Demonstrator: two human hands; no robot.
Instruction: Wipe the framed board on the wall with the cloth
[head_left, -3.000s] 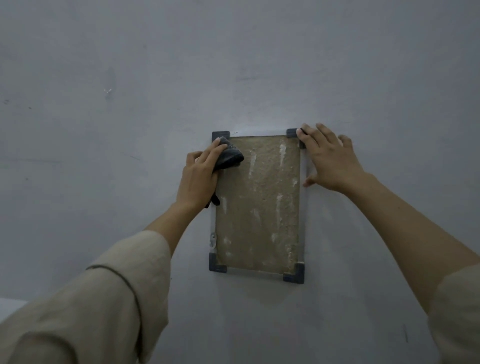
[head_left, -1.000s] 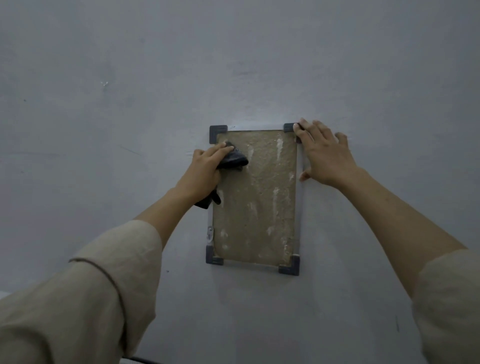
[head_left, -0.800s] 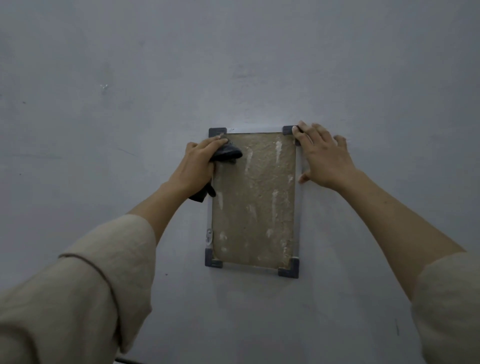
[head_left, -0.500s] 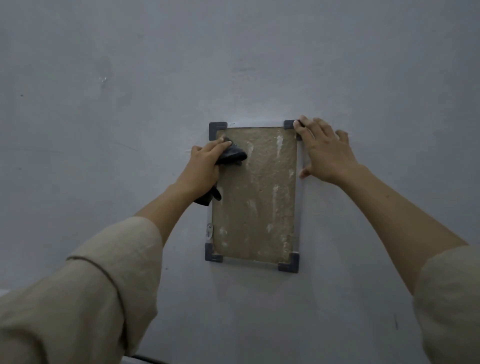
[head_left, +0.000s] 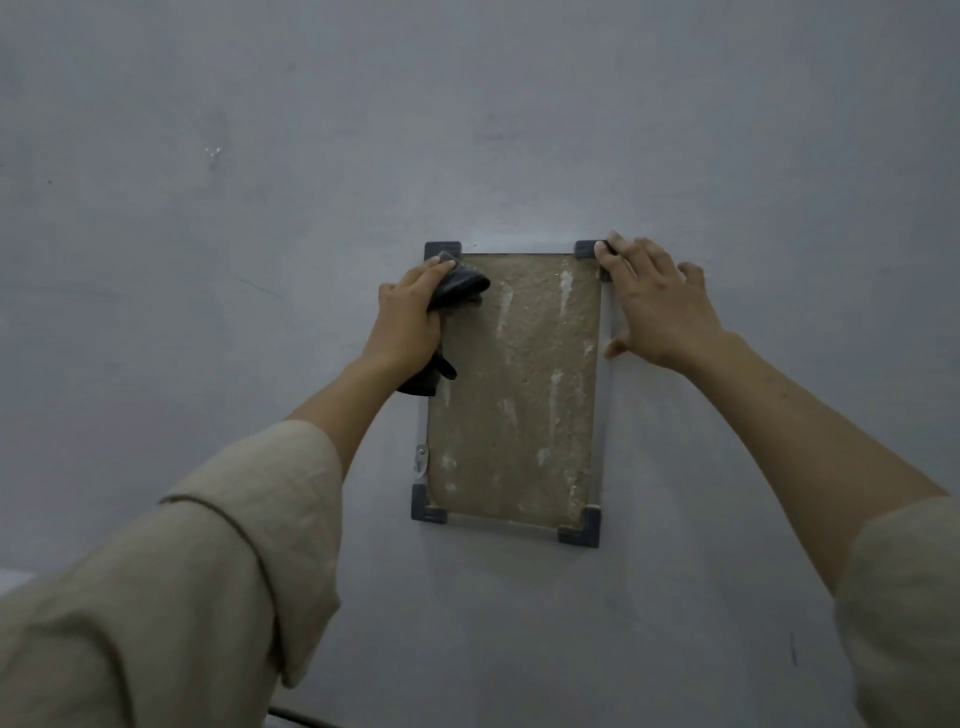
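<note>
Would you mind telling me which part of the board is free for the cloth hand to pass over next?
Free: the board from beside the cloth down to its bottom corners. Crowded: the top left, under the left hand, and the top right edge, under the right hand.

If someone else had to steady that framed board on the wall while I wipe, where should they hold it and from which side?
Probably the lower right corner piece, approached from the right. The framed board hangs flat on the wall, its edges thin, and that corner is free. The left hand works the cloth at upper left; the right hand already braces the upper right.
</note>
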